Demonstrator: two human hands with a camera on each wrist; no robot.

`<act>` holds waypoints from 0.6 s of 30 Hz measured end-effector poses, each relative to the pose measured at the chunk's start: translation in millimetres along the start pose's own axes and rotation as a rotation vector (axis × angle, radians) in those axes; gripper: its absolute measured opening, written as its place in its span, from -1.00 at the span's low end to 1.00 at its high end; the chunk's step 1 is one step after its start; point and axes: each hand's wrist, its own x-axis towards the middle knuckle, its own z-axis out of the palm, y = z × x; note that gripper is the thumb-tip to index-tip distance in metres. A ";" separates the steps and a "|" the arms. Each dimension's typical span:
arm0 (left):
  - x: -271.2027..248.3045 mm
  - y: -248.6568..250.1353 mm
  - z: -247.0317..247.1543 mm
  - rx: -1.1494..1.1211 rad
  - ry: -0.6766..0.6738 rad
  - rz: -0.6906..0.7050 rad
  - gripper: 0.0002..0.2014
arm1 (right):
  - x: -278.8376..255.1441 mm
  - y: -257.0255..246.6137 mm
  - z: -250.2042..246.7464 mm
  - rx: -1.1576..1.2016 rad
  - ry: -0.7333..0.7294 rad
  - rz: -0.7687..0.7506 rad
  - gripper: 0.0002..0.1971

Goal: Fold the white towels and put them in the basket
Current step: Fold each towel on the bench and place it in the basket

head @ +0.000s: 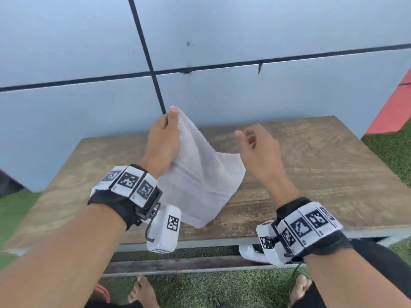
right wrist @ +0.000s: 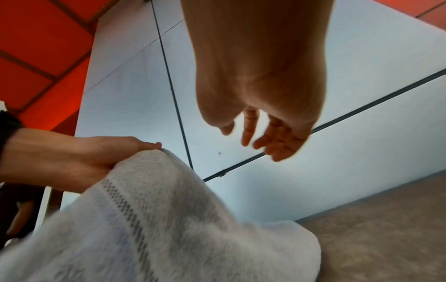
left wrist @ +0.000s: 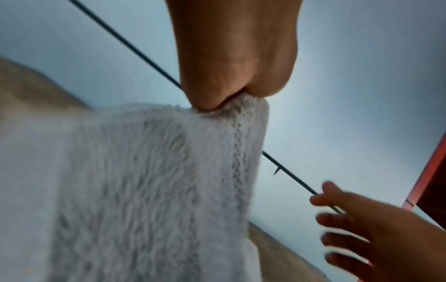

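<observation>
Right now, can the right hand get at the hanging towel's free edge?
Probably yes. The right hand is open beside the white towel, which the left hand pinches by its top corner above the wooden table; nothing lies between them.

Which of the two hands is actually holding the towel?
The left hand: it pinches the white towel by its top corner. The right hand hangs beside it, fingers loose, holding nothing.

From my screen, the towel (head: 201,174) reads white, greyish in this light, with a woven openwork band (right wrist: 125,208) running across its pile. The table (head: 311,174) is streaked brown woodgrain. The wall (head: 222,30) is pale blue, crossed by black seams (one panel (head: 391,112) at the right edge is red). Both wristbands (head: 130,181) carry black-and-white square markers. The ground (head: 200,287) is green turf.
</observation>
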 end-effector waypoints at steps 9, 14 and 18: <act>-8.8 -13.2 -24.5 0.019 -0.138 -0.049 -0.61 | -36.7 -46.4 66.0 0.222 -0.495 -0.054 -0.87; -4.4 -26.4 -46.1 -0.057 0.021 -0.112 -0.66 | -31.6 -47.6 64.9 0.363 -0.406 -0.013 -0.84; -7.3 -28.8 -49.1 -0.141 -0.233 -0.177 -0.69 | -34.0 -56.3 66.4 0.480 -0.427 0.073 -0.68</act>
